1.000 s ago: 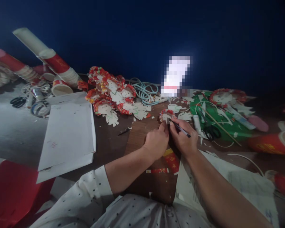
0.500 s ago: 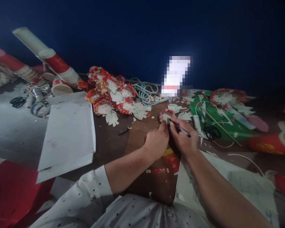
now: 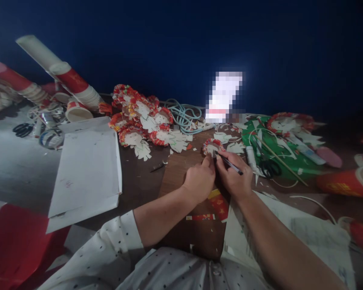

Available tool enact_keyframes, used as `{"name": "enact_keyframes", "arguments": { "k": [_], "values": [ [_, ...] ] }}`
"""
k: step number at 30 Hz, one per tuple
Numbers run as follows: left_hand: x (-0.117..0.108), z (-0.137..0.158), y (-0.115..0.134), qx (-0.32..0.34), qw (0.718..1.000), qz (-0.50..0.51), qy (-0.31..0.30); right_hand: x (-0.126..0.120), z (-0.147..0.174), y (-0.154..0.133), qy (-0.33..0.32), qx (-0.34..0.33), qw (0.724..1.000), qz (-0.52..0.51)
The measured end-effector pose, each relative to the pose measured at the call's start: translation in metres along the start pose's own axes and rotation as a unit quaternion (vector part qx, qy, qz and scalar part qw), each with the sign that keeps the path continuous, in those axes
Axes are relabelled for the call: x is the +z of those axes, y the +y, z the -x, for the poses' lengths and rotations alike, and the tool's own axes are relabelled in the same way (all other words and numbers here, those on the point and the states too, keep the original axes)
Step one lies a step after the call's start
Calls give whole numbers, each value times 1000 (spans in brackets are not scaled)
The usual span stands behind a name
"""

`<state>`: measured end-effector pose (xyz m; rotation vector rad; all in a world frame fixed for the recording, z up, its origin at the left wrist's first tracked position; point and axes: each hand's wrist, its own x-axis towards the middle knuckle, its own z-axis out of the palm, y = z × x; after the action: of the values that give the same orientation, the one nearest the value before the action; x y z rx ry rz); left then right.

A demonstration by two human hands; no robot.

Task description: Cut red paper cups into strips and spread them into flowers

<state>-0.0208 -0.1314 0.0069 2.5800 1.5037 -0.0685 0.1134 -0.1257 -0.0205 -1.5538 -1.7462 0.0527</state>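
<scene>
My right hand [image 3: 235, 175] grips a pen [image 3: 233, 166], its tip at a small red ring-shaped paper craft [image 3: 212, 143] with a white paper piece inside. My left hand [image 3: 199, 179] is closed, index finger and thumb at the craft's near edge, holding it against the brown board [image 3: 177, 171]. Its other fingers are curled under and partly hidden. Just beyond the hands lie white leaf-like paper cutouts [image 3: 235, 148]. A red and yellow printed paper piece [image 3: 220, 204] rests below my wrists.
Similar red ring crafts [image 3: 139, 110] are heaped at the back left, beside a pale blue cable [image 3: 183, 114]. White sheets [image 3: 86, 169] lie left. Black scissors [image 3: 270, 168] and a glue tube [image 3: 251, 157] are on green material [image 3: 290, 167] at right. Stacked paper cups [image 3: 75, 84] lean far left.
</scene>
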Motion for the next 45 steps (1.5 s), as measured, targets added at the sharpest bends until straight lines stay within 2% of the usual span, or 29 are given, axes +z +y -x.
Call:
{"name": "enact_keyframes", "arguments": {
  "k": [20,34,45],
  "values": [
    [0,0,0,0,1000,4,-1,1,1,0,-3,2,1000,0],
    [-1,0,-1,2,1000,21,-4,-2,4,-4,18,-15,1000,20],
    [2,0,-1,6,1000,18,-2,-1,7,-4,5,-24,1000,2]
  ]
}}
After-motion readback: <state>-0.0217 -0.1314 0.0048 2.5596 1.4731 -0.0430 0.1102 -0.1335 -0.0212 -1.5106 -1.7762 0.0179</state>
